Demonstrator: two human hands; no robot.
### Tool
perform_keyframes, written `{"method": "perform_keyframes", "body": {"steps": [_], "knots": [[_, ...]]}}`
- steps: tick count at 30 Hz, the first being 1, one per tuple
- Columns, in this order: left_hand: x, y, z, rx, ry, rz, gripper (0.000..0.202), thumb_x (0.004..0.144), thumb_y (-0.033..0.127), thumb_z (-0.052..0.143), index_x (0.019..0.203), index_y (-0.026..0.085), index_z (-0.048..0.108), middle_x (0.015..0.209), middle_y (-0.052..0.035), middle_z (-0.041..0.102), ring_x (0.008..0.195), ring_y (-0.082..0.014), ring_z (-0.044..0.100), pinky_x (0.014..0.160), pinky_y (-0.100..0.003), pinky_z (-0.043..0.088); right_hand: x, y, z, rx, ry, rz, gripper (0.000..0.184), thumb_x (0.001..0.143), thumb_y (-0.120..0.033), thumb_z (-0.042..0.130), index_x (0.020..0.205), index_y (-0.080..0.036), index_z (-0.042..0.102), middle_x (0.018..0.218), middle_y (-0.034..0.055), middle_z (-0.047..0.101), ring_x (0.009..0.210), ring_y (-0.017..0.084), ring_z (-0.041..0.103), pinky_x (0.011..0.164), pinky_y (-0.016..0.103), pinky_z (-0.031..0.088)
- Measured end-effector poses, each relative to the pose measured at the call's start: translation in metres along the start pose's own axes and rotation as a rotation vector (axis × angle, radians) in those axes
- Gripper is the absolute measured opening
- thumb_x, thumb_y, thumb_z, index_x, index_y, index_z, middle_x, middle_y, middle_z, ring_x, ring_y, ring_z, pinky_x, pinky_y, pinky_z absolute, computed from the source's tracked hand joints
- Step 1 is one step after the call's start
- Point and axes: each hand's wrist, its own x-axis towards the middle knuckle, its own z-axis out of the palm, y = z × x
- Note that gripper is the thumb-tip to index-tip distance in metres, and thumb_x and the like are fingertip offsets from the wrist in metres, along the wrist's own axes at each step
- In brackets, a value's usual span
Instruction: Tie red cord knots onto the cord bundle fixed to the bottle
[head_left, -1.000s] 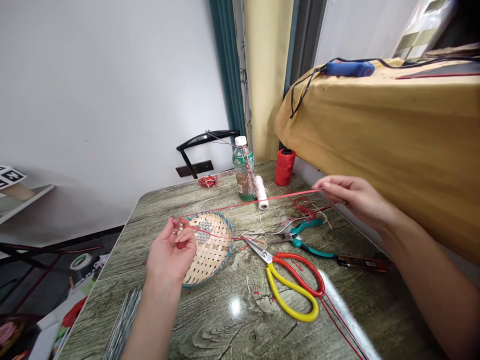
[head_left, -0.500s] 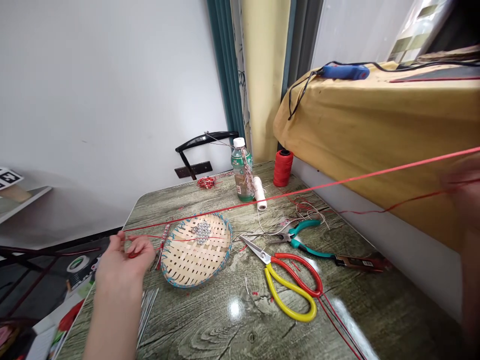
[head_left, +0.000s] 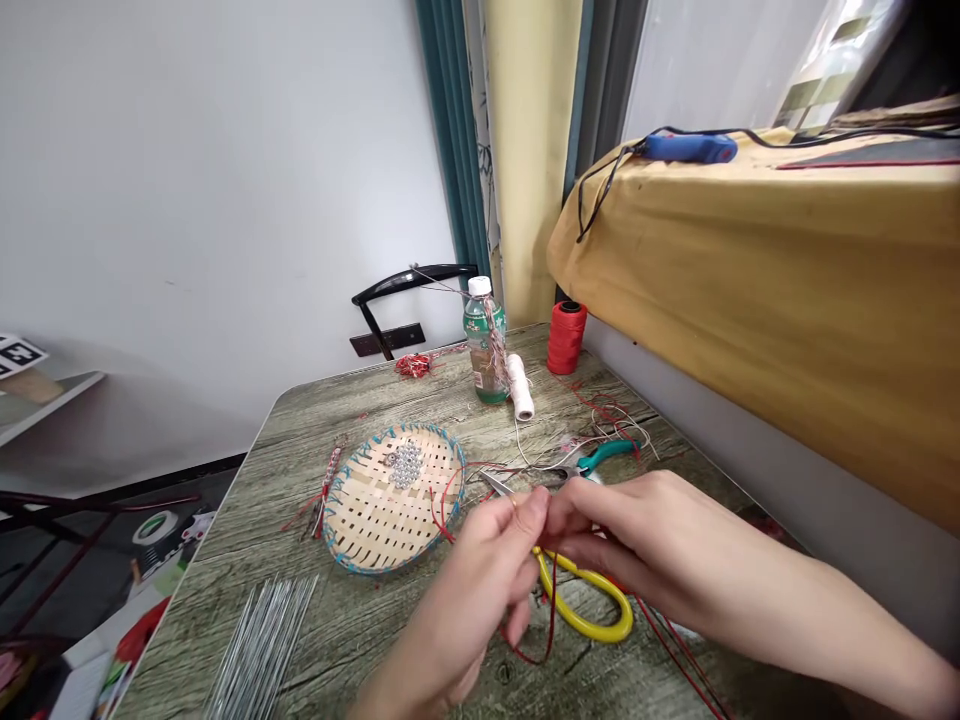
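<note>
My left hand and my right hand meet fingertip to fingertip low over the table's middle. Both pinch a thin red string, which hangs in a loop below them and trails toward the basket. Under the hands lie the scissors with yellow and red handles, partly covered. A round woven basket with a blue rim sits just left of my left hand and holds a cluster of small silver beads.
Teal-handled pliers, a red thread spool, a white spool and a green-labelled bottle stand behind. Metal wires lie at the front left. A yellow-covered bed borders the table's right side.
Both hands came together from a wide stretch, left hand moving right from past the basket, right hand moving in from the far right edge. The taut red string now hangs slack.
</note>
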Motion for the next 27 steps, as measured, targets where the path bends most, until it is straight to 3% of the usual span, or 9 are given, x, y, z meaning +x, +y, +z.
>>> {"method": "perform_keyframes", "body": {"steps": [2,5,7,10,13,18,20,24,27], "knots": [[-0.002,0.000,-0.002,0.110,-0.032,-0.012,0.030,0.079,0.035,0.055,0.058,0.014,0.060,0.042,0.0064,0.030,0.036,-0.0032,0.019,0.033,-0.016,0.016,0.003,0.002,-0.005,0.011,-0.033,0.007,0.017,0.087,-0.031,0.044,0.082,-0.020,0.056,0.067,0.0001,0.060,0.057,0.010,0.051,0.052,0.020,0.035],[-0.008,0.013,-0.020,0.210,-0.009,0.060,0.024,0.070,0.026,0.066,0.050,0.013,0.061,0.042,0.0027,0.040,0.037,-0.0022,0.025,0.035,-0.016,0.015,0.002,0.015,-0.021,0.043,0.002,0.016,0.020,0.087,-0.030,0.044,0.080,-0.019,0.059,0.068,-0.0003,0.060,0.058,0.009,0.051,0.055,0.018,0.038],[-0.012,0.026,-0.035,0.142,0.015,0.142,0.023,0.066,0.025,0.070,0.049,0.013,0.060,0.043,0.0030,0.040,0.037,-0.0017,0.024,0.034,-0.016,0.014,0.001,0.028,-0.035,0.026,0.040,0.022,0.022,0.086,-0.032,0.045,0.081,-0.018,0.061,0.072,0.0012,0.061,0.062,0.011,0.052,0.057,0.019,0.039],[-0.019,0.042,-0.052,-0.063,0.191,0.283,0.028,0.067,0.033,0.069,0.051,0.014,0.057,0.043,0.0060,0.034,0.038,-0.0020,0.017,0.034,-0.014,0.015,-0.002,0.051,-0.053,-0.045,0.111,0.066,0.025,0.085,-0.035,0.047,0.084,-0.017,0.063,0.075,0.0025,0.061,0.066,0.013,0.053,0.059,0.022,0.040],[-0.023,0.051,-0.063,-0.182,0.318,0.390,0.028,0.071,0.032,0.066,0.053,0.014,0.054,0.041,0.0079,0.026,0.040,-0.0037,0.015,0.033,-0.014,0.018,-0.007,0.071,-0.065,-0.087,0.300,0.143,0.025,0.083,-0.039,0.050,0.085,-0.016,0.062,0.072,0.0014,0.059,0.066,0.012,0.051,0.059,0.022,0.039],[-0.022,0.055,-0.069,-0.280,0.331,0.465,0.029,0.080,0.029,0.057,0.056,0.014,0.051,0.041,0.0078,0.025,0.039,-0.0040,0.015,0.031,-0.014,0.018,-0.010,0.082,-0.074,-0.210,0.819,0.213,0.021,0.080,-0.035,0.055,0.084,-0.017,0.063,0.073,0.0012,0.060,0.063,0.009,0.050,0.059,0.019,0.037],[-0.022,0.058,-0.071,-0.363,0.337,0.511,0.030,0.085,0.029,0.050,0.058,0.015,0.050,0.042,0.0079,0.026,0.038,-0.0035,0.017,0.031,-0.014,0.020,-0.011,0.082,-0.075,-0.279,0.968,0.206,0.017,0.079,-0.031,0.056,0.083,-0.017,0.063,0.069,0.0007,0.059,0.060,0.008,0.049,0.057,0.019,0.036],[-0.027,0.065,-0.081,-0.479,0.392,0.629,0.023,0.087,0.020,0.047,0.064,0.018,0.048,0.041,0.0097,0.033,0.036,-0.0020,0.026,0.034,-0.013,0.027,-0.012,0.080,-0.077,-0.319,1.115,0.192,0.016,0.080,-0.028,0.055,0.083,-0.015,0.064,0.066,0.0011,0.058,0.059,0.007,0.049,0.056,0.018,0.036],[-0.033,0.066,-0.096,-0.464,0.457,0.741,0.021,0.085,0.008,0.045,0.067,0.018,0.046,0.042,0.0129,0.039,0.036,0.0004,0.031,0.037,-0.012,0.027,-0.012,0.080,-0.078,-0.306,1.147,0.185,0.016,0.080,-0.028,0.054,0.083,-0.014,0.062,0.065,0.0011,0.056,0.058,0.006,0.046,0.054,0.018,0.034]]}}
